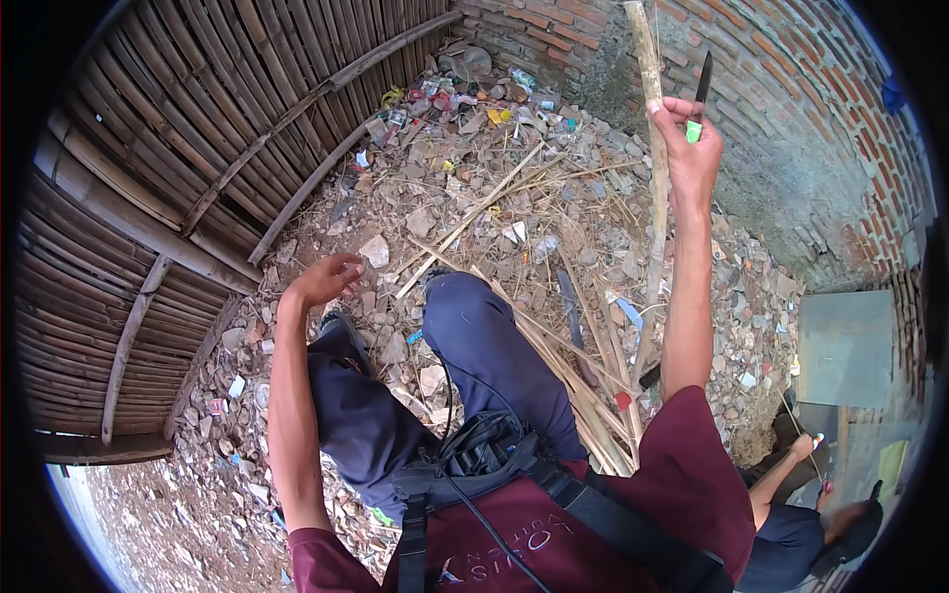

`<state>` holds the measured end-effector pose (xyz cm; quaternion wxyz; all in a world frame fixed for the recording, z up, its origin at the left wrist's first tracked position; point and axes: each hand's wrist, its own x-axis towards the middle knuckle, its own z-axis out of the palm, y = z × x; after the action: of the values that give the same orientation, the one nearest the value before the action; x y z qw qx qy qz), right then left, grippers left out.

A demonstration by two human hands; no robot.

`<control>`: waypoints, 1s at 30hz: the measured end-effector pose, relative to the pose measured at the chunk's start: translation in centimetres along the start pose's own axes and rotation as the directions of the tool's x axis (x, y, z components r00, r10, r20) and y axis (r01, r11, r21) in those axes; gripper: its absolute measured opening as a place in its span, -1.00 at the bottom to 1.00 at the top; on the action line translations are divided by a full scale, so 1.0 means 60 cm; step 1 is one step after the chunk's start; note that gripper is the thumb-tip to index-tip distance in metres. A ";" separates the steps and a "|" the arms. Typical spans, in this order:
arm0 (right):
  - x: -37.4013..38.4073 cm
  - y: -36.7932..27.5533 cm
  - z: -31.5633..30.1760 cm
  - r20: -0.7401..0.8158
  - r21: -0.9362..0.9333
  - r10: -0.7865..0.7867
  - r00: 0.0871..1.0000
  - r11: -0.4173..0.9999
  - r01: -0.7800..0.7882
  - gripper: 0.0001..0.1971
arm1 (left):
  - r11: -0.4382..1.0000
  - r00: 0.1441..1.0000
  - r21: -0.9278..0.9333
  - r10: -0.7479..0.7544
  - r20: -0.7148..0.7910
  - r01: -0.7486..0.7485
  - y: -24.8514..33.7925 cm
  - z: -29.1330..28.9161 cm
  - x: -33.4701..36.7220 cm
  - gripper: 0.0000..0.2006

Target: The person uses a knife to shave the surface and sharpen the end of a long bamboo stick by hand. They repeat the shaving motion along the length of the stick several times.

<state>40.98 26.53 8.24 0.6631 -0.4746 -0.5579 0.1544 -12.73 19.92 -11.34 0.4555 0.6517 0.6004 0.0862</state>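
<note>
My right hand (684, 146) is raised at the upper right, closed around a knife and a long pale wooden stick. The knife (704, 81) has a dark blade pointing up and a bright green patch at its handle. Pinched at my thumb, the stick (657, 212) runs from the brick wall down toward the ground beside my right forearm. Over the rubble left of my knees, my left hand (324, 280) hangs with fingers apart and slightly bent, nothing visible in it. A bundle of split sticks (598, 410) lies next to my right leg.
Rubble and litter (415, 178) cover the ground. A bamboo slat wall (227, 119) rises at left, a brick wall (791, 79) at the far right. Another person (786, 544) works at the lower right, holding a thin strip, near a grey panel (845, 346).
</note>
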 end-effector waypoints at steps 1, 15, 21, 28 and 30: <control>0.010 -0.011 0.004 0.018 -0.002 -0.018 1.000 1.000 0.018 -0.72 | 0.999 1.000 0.032 0.015 -0.012 -0.014 0.000 0.002 -0.001 -0.46; 0.079 -0.039 -0.003 0.136 -0.017 -0.071 0.988 0.997 0.074 -0.66 | 0.988 0.983 0.142 0.083 -0.164 -0.060 -0.004 0.003 0.002 -0.46; 0.074 0.112 -0.008 0.161 -0.481 -0.017 0.987 0.872 0.093 -0.66 | 0.985 0.985 0.151 0.107 -0.137 -0.086 0.000 0.009 0.012 -0.44; -0.145 0.348 0.005 0.284 -0.553 0.062 0.957 0.825 0.111 -0.78 | 0.983 0.989 0.181 0.054 -0.137 -0.028 0.015 0.007 -0.004 -0.36; -0.268 0.422 -0.007 0.422 -0.618 0.218 0.880 0.779 0.104 -0.79 | 0.988 0.994 0.154 0.006 -0.112 0.012 0.005 0.004 -0.003 -0.33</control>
<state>44.26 27.24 -21.55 0.3067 -0.6318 -0.7059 0.0922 -12.42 19.67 -11.21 0.3695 0.6782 0.6308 0.0751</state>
